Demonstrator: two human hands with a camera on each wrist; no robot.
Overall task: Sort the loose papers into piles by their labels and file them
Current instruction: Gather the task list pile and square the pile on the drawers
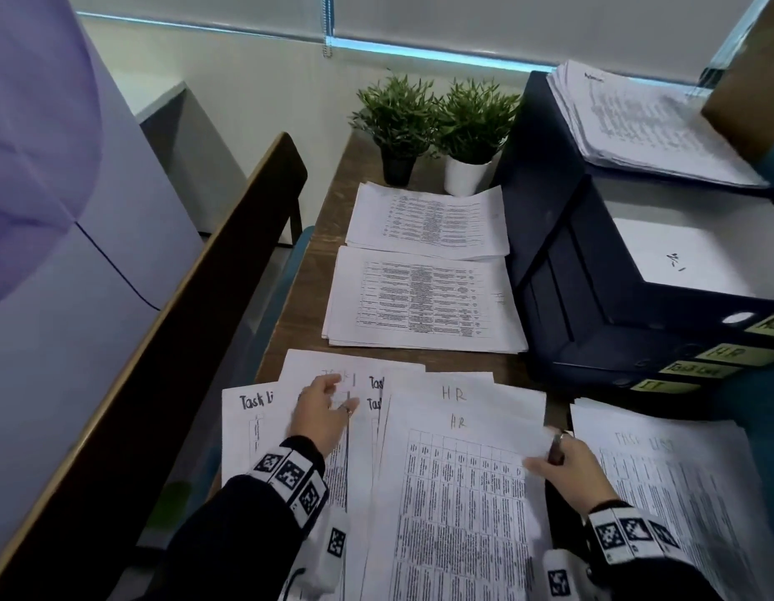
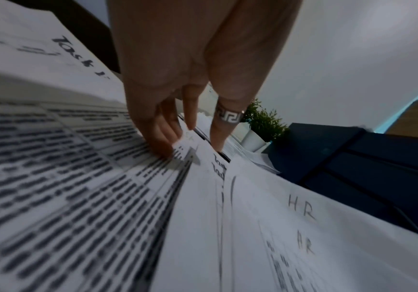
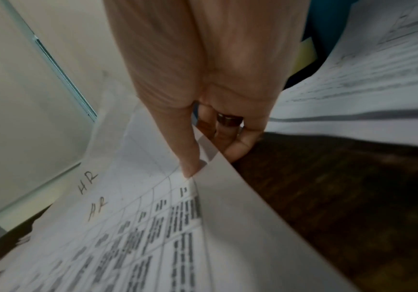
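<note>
We pinch the thin, floppy HR sheet (image 1: pixel 458 470) at its edge with right hand (image 1: pixel 569 468), left hand (image 1: pixel 322 412) fingers (image 2: pixel 162 144) flat on slippery Task List papers (image 1: pixel 255 427).

The head camera is looking down and forward over the desk (image 1: pixel 333 201), while both wrist cameras are skimming close along the fingers, all sharing the fanned HR sheets (image 1: pixel 454 470).
</note>
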